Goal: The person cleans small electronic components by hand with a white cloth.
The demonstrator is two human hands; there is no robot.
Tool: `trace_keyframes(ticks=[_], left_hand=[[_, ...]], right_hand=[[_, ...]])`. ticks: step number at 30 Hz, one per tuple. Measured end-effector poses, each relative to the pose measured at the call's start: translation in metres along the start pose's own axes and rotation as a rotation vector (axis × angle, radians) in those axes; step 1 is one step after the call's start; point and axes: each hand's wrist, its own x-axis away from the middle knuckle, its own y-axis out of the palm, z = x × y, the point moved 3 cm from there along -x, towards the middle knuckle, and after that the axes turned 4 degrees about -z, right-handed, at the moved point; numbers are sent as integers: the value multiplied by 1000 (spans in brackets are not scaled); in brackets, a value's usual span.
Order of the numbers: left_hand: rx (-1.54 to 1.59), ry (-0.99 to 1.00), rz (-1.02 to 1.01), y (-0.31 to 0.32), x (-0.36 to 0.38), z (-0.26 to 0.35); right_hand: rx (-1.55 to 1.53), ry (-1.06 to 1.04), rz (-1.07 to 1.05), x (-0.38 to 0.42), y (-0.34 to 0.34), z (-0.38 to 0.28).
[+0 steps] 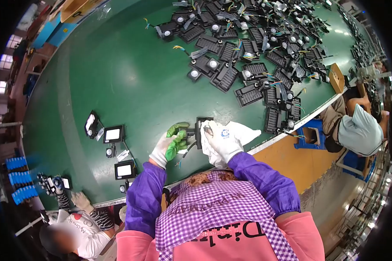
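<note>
Before me on the green table lies a black floodlight [199, 138], partly covered by a white cloth [247, 135]. My left hand [170, 143], in a white glove with green fingers, is closed around the sensor end on the floodlight's left side. A short cable with loose wire ends hangs below it. My right hand [224, 145], in a white glove, presses the bunched cloth against the floodlight's right side. Its fingertips are partly hidden in the folds.
Finished-looking floodlights [113, 134] with white panels lie to the left. A large heap of black floodlights [248, 48] covers the far right. A co-worker [82, 230] sits at lower left, another person [359, 130] at right. A cardboard box [336, 78] stands at the table edge.
</note>
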Motion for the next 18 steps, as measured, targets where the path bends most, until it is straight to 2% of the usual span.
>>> trace_keyframes(ticks=[3, 6, 7, 10, 11, 14, 15, 18], left_hand=[[-567, -98, 423, 7, 0, 14], [-1492, 222, 693, 10, -2, 14], [-1398, 141, 684, 7, -3, 13], [-380, -60, 430, 19, 14, 25], [-165, -30, 363, 12, 18, 30], [139, -100, -13, -32, 18, 10], [204, -85, -45, -24, 17, 13], [52, -50, 67, -31, 13, 9]], right_hand=[[53, -97, 15, -8, 8, -3], [113, -126, 11, -10, 14, -11], [140, -126, 16, -12, 15, -12], [110, -123, 41, -15, 19, -6], [106, -139, 55, -14, 21, -4], [96, -175, 80, -15, 23, -5], [98, -173, 72, -17, 22, -7], [99, -171, 83, -16, 23, -4]])
